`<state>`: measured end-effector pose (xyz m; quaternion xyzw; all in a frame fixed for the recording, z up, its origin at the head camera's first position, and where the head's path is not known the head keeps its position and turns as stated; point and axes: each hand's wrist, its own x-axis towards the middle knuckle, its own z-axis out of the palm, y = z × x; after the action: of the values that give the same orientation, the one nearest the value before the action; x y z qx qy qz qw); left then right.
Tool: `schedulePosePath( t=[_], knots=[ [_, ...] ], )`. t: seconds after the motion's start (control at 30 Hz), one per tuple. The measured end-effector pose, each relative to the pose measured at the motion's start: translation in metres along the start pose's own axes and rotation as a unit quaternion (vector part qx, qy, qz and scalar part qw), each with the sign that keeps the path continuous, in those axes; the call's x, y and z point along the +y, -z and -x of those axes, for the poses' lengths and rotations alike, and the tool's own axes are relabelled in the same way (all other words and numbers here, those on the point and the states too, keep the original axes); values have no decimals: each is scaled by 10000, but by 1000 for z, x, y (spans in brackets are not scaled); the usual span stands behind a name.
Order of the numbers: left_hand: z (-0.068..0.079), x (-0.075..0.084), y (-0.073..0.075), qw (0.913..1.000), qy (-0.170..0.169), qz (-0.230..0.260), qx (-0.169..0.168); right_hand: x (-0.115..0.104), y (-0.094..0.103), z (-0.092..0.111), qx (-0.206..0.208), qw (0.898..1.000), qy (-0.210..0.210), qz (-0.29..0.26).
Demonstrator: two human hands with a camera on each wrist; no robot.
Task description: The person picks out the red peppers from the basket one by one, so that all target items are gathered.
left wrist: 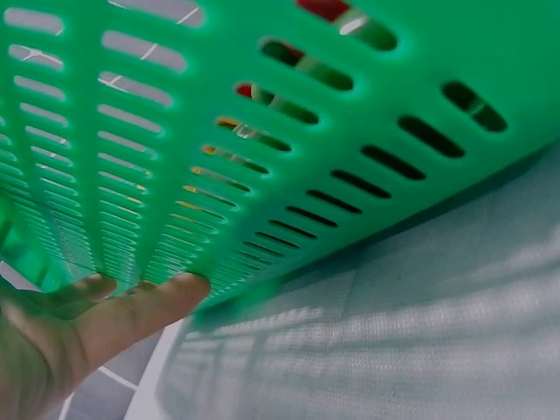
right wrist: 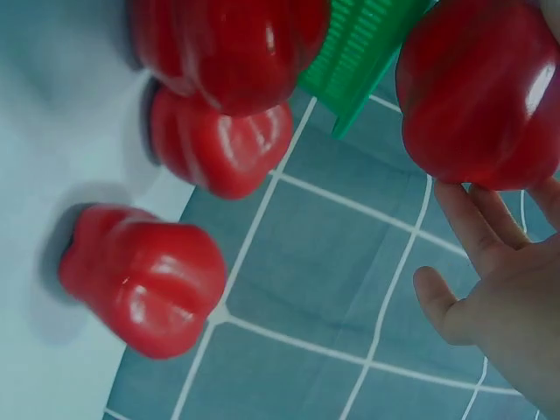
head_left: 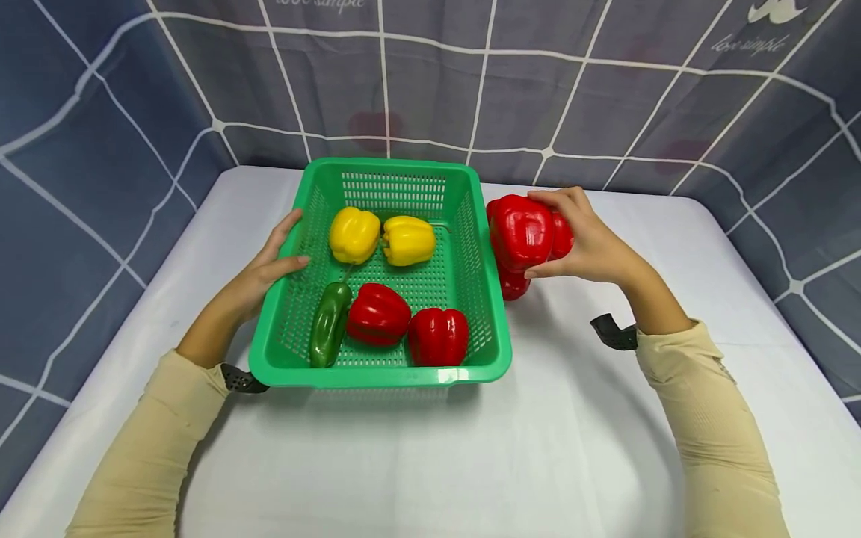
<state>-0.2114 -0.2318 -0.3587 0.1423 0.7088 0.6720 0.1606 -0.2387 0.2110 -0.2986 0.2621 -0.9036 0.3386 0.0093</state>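
A green plastic basket (head_left: 386, 377) holds two yellow bell peppers (head_left: 354, 235), two red bell peppers (head_left: 379, 314) and a long green pepper (head_left: 329, 324). At its left side my left hand (head_left: 258, 265) touches the rim with extended fingers; the left wrist view shows fingertips (left wrist: 188, 287) against the slotted wall. My right hand (head_left: 584, 237) holds another red bell pepper (head_left: 521, 232) between thumb and fingers, just right of the basket. Beneath and around it are three more red bell peppers (head_left: 514, 285), which the right wrist view shows lying on the table.
A white cloth covers the table (head_left: 417, 463). Grey curtain fabric (head_left: 430, 90) with white grid lines rises behind it and on both sides. A black strap (head_left: 613, 332) sticks out from the right sleeve, and another (head_left: 241, 379) shows at the left wrist.
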Motion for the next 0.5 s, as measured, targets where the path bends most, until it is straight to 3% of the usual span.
schedulePosePath(
  t=[0.5],
  knots=[
    [0,-1,0,9999,19,-88,74,18,6,18,286,9989,-371,0]
  ],
)
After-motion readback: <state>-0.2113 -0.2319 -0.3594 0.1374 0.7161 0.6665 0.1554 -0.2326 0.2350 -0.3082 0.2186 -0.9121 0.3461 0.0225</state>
